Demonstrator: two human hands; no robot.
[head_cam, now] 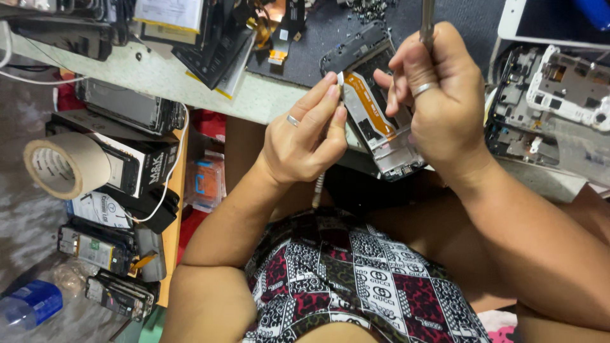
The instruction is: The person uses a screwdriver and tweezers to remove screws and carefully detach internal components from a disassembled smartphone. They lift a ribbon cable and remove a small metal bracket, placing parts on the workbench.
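The opened phone frame [376, 108] looks like bare matt metal with a glossy orange strip down it. Tool [427, 22] in the right hand [445, 101] is smooth shiny steel. Tape roll [63, 164] off the counter's left edge is dull tan paper; the counter [159, 76] is pale and speckled.
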